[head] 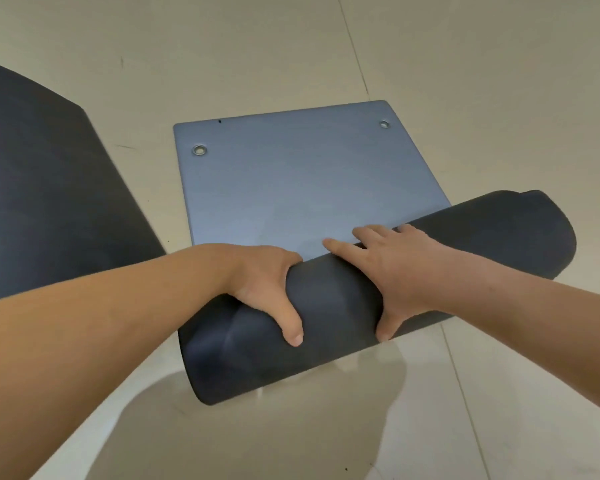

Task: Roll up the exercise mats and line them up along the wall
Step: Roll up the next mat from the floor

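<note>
On the floor (465, 64), left hand (267, 289) gripped the mat roll (333, 299), right hand (395, 268) pressed splayed on top; roll sat skewed across the flat tail (291, 181), so it risked telescoping.

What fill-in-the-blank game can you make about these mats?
The left hand and right hand rest on the ____ part of the blue mat.
Its flat end has ____ metal eyelets.
A dark mat lies flat on the ____ side.
Missing words: rolled, two, left.
</note>
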Motion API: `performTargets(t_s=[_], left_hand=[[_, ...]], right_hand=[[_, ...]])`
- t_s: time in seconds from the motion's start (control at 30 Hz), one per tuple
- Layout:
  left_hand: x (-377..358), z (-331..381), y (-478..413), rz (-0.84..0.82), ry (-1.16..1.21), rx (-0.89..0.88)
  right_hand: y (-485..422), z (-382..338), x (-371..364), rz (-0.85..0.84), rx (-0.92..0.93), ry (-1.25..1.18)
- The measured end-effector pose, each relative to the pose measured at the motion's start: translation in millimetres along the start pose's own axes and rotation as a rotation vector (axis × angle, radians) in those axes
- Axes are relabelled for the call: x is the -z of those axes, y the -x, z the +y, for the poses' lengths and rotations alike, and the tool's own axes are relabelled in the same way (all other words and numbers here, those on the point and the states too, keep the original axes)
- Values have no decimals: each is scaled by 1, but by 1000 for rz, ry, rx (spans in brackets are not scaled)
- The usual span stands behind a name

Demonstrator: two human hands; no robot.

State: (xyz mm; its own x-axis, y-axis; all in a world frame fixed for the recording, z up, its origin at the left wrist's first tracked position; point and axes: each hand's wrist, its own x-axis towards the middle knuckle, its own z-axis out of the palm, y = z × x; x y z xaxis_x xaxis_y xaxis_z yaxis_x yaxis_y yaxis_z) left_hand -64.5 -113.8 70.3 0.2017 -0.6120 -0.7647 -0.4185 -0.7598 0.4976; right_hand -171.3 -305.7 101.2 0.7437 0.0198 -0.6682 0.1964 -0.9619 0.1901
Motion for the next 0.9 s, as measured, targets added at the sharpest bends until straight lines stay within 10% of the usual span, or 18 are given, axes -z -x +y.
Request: performTargets(t_s=[0.33, 0.63, 0.9], left_hand=[[30, -41, 31, 618, -272, 111], [-56, -47, 32, 493, -476, 282], [-17, -54, 26, 490, -461, 107]], right_hand=[[-49, -4, 39, -61, -23, -41], [-67, 5, 63, -164, -73, -245], [-37, 11, 5, 185, -131, -173]])
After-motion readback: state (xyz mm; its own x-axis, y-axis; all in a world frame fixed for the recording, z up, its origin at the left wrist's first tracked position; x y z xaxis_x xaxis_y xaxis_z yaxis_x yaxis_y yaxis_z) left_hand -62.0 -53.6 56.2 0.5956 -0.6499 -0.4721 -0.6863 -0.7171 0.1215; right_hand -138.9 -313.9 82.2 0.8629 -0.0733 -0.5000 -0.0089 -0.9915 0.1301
